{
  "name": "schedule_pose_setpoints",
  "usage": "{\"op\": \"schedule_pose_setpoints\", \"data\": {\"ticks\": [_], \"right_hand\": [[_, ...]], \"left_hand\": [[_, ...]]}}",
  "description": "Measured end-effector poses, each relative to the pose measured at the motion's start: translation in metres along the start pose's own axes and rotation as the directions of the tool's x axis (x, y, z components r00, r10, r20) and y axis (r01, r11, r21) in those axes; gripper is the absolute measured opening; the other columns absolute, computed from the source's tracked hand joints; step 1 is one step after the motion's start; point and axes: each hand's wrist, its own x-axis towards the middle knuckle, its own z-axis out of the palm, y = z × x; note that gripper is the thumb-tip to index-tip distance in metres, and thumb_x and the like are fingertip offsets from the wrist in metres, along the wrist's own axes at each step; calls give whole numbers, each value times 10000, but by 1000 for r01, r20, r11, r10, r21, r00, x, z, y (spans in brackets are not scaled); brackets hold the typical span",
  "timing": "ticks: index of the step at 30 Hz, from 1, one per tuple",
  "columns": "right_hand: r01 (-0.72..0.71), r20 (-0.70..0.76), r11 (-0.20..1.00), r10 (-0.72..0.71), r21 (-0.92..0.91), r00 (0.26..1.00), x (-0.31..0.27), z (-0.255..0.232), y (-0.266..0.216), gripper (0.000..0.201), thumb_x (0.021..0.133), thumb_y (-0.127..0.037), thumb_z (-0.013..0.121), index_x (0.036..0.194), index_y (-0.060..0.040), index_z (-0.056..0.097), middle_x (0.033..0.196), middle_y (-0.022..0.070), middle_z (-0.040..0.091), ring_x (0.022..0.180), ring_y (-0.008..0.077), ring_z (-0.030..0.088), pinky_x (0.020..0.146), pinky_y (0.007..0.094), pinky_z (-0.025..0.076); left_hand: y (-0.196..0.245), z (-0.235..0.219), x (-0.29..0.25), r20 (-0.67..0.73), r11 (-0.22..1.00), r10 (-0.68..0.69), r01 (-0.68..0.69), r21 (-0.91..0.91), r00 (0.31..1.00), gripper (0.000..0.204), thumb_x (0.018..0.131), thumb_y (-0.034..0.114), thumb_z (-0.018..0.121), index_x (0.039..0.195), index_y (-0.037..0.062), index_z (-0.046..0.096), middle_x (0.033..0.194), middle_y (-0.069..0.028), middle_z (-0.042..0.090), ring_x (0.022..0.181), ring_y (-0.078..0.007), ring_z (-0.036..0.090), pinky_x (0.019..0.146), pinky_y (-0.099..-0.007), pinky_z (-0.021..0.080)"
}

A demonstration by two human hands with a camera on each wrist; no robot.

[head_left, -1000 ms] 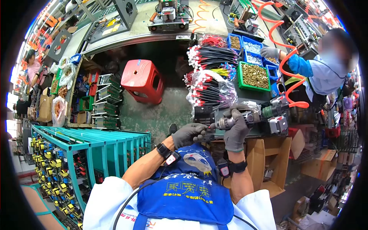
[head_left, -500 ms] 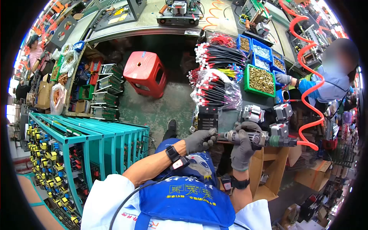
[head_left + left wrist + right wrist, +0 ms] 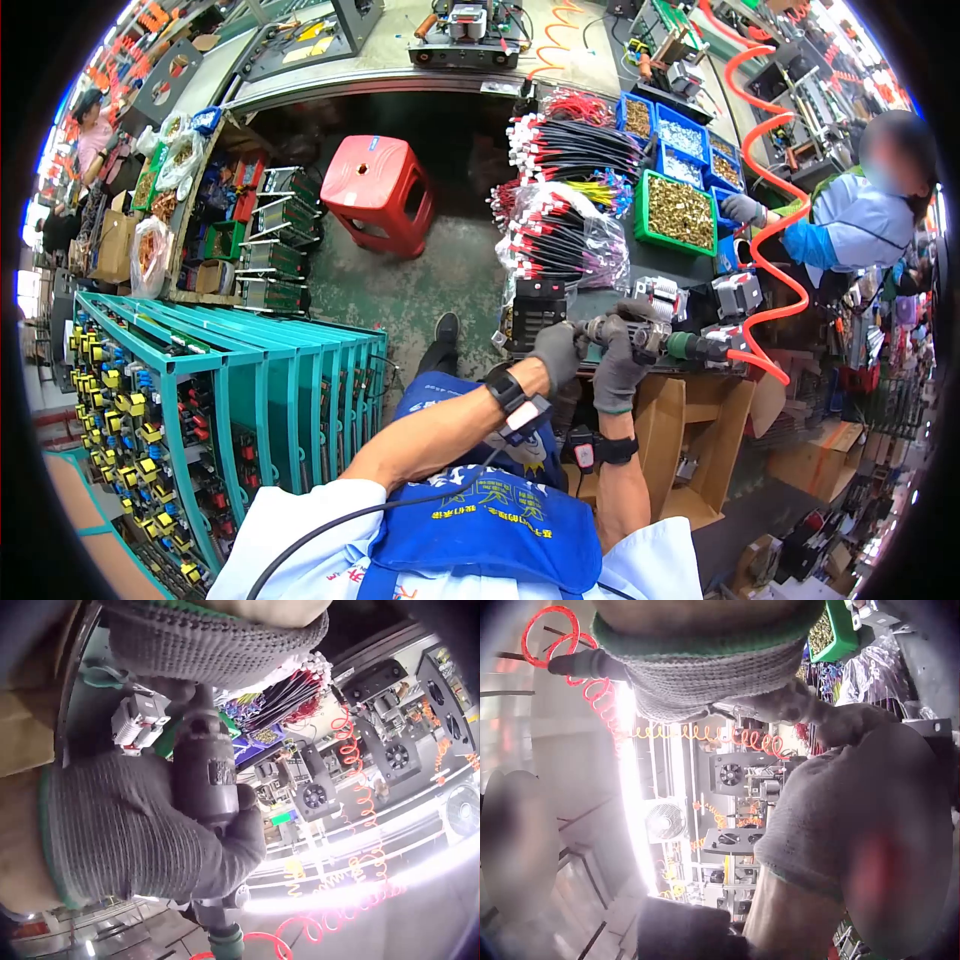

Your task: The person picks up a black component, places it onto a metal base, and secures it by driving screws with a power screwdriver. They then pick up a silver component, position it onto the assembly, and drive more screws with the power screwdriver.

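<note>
In the head view, my gloved right hand grips a dark power tool, whose green rear end joins an orange coiled hose. The tool's front points left, at the fingers of my gloved left hand, which curl at its tip and hide it. In the left wrist view, the right glove wraps the tool's body. From the right wrist side, the left fingers meet the tool's front end. A black slotted block lies just beyond the left hand.
Bundled black cables, a green bin of brass parts and blue bins lie beyond the hands. Transformers stand to the right, an open carton below. Left are a red stool and teal racks. Another person works at right.
My left hand has moved right and away from my body, onto the tool's tip. The tool and right hand have shifted slightly up and left since half a second ago.
</note>
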Motion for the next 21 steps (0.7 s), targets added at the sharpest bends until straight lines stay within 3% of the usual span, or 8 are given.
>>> {"op": "schedule_pose_setpoints", "data": {"ticks": [1, 4, 6, 9, 11, 17, 20, 21], "right_hand": [[48, -41, 997, -51, -63, 998, 1, 2, 1, 263, 795, 27, 594, 1057, 4, 579, 907, 76, 606, 771, 141, 596, 726, 296, 529], [16, -16, 995, -17, -96, 1000, 1, -7, 11, 270, 799, 18, 637, 1063, -2, 582, 1021, 72, 627, 893, 148, 619, 825, 301, 533], [51, -5, 987, -53, -153, 999, 4, -12, 19, 291, 798, 3, 653, 1081, -5, 584, 1039, 75, 625, 900, 154, 619, 836, 311, 530], [63, -19, 985, -67, -160, 998, 7, -14, 32, 287, 801, -9, 641, 1082, 0, 582, 1004, 80, 620, 874, 156, 614, 820, 316, 529], [33, -31, 986, -38, -164, 999, 12, -15, 45, 274, 802, -22, 618, 1071, 14, 578, 948, 94, 616, 824, 161, 606, 785, 319, 530], [-5, 5, 998, 6, -60, 1000, 14, 3, 36, 258, 832, 8, 588, 1087, 17, 551, 884, 107, 603, 706, 148, 595, 708, 304, 549], [39, 58, 995, -34, -87, 998, 17, -15, 64, 264, 843, 32, 571, 1103, 17, 532, 865, 105, 586, 716, 155, 597, 705, 333, 565], [13, 54, 999, -10, -47, 999, 16, -13, 60, 271, 842, 38, 590, 1106, 13, 538, 892, 105, 596, 728, 157, 614, 708, 324, 568]], "left_hand": [[0, 6, -2, -3, 826, 203, -170, 538, 979, 151, 946, 58, 510, 940, 33, 659, 845, -22, 655, 714, -127, 599, 651, -298, 511], [0, 21, 0, -52, 747, 102, -42, 663, 993, 178, 942, 82, 503, 906, 69, 677, 809, -19, 666, 702, -145, 602, 675, -327, 505], [-14, 34, 15, -136, 993, -120, 120, -12, 983, 192, 948, 87, 480, 924, 80, 670, 828, -27, 659, 734, -162, 615, 685, -325, 506], [-22, 41, 26, -26, 583, -352, 198, -788, 936, 199, 955, 87, 455, 953, 85, 654, 855, -41, 647, 774, -171, 626, 700, -325, 509], [2, 39, 21, 31, 306, -375, 155, -939, 926, 186, 958, 77, 454, 976, 76, 638, 873, -51, 638, 790, -157, 621, 712, -329, 513], [12, 35, 20, 6, 356, -400, 162, -920, 917, 202, 967, 39, 420, 1043, 68, 605, 928, -62, 639, 806, -171, 629, 713, -324, 521], [9, 16, 7, 19, 773, -199, 169, -611, 980, 244, 979, 47, 408, 1130, 64, 599, 943, -53, 641, 822, -164, 634, 714, -311, 521], [32, -2, -13, 170, 483, -295, 301, -822, 940, 267, 996, 80, 420, 1199, 65, 593, 928, -34, 640, 751, -132, 606, 653, -277, 500]]}}
